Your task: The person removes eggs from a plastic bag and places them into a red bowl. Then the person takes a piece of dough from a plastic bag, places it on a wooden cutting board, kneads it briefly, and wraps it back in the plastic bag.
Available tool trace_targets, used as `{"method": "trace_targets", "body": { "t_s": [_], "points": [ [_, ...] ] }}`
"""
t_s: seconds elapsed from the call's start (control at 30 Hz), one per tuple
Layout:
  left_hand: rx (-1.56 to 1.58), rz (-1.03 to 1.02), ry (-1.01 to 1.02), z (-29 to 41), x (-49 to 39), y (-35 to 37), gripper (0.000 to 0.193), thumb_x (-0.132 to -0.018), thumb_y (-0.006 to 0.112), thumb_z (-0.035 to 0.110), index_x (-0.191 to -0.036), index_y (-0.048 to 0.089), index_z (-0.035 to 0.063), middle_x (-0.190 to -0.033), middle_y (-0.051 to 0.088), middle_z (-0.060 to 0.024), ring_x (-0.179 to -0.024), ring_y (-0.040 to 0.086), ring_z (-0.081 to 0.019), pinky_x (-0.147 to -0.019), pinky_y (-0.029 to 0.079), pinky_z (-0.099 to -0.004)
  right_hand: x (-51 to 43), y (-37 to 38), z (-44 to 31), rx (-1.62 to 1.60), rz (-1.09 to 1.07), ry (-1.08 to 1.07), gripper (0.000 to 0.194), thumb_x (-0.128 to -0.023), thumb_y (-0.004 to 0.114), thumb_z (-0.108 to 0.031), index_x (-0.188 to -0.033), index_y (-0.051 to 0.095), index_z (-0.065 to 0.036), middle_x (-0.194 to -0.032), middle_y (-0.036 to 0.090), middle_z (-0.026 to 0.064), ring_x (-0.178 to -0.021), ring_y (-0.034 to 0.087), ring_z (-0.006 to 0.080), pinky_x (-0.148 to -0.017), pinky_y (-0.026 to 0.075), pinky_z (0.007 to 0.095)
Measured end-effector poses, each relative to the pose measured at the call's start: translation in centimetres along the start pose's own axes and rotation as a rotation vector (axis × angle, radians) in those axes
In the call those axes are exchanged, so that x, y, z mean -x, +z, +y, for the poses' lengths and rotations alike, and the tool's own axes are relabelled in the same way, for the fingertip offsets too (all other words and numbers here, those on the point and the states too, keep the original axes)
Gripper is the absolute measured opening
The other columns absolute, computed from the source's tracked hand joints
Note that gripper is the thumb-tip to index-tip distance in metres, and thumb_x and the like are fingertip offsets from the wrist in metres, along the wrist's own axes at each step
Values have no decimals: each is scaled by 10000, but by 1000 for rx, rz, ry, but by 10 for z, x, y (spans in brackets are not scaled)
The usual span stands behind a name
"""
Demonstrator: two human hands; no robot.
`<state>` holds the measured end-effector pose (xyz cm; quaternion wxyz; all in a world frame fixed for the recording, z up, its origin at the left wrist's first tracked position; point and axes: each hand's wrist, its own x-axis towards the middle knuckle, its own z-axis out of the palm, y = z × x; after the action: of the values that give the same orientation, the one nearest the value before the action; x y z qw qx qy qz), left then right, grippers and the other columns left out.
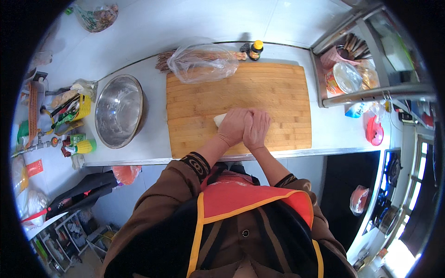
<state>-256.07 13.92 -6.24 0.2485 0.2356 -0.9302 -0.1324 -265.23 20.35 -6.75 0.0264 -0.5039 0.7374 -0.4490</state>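
Observation:
A pale piece of dough rests on the wooden cutting board, with one rounded end showing. My left hand lies over the dough and covers most of it. Against it, partly overlapping its fingers, is my right hand. Both hands are close together, pressed down near the board's front half. What lies directly under the right palm is hidden. Along the board's back edge, a clear plastic bag sits partly on the wood.
A steel basin stands left of the board. Behind the board are a bundle of thin sticks and a dark bottle with a yellow cap. A metal rack rises at right, and a yellow basket sits at far left.

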Motion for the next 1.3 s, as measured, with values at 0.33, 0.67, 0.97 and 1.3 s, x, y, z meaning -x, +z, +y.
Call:
{"method": "trace_targets", "body": {
  "t_s": [0.33,0.67,0.97,1.3],
  "points": [
    [197,-103,-87,-38,-37,14,239,-786,581,231,-961,595,68,-924,618,-112,-865,596,-309,-764,473,-403,-44,31,24,-17,-23,61,224,-915,457,-245,-907,580,-58,-858,570,144,-818,532,353,-727,393,458],
    [139,-212,-98,-59,-79,20,358,-720,638,310,-983,613,68,-898,664,-141,-892,628,-344,-720,503,-459,-91,39,40,-51,-188,327,359,-949,445,-370,-947,596,-44,-904,648,216,-865,600,414,-747,451,503],
    [61,-202,-130,2,-16,-4,376,-769,602,260,-1063,580,27,-925,609,-141,-892,580,-314,-784,453,-394,-7,6,-1,22,30,10,334,-940,430,-331,-1090,542,-54,-975,538,190,-925,498,376,-834,367,484],
    [93,9,1,-27,-29,16,210,-769,562,213,-917,573,64,-835,593,-95,-799,585,-278,-717,462,-377,-24,19,10,63,-8,27,316,-918,434,-274,-1114,559,-61,-1009,580,155,-932,533,343,-837,373,446]
  ]
}}
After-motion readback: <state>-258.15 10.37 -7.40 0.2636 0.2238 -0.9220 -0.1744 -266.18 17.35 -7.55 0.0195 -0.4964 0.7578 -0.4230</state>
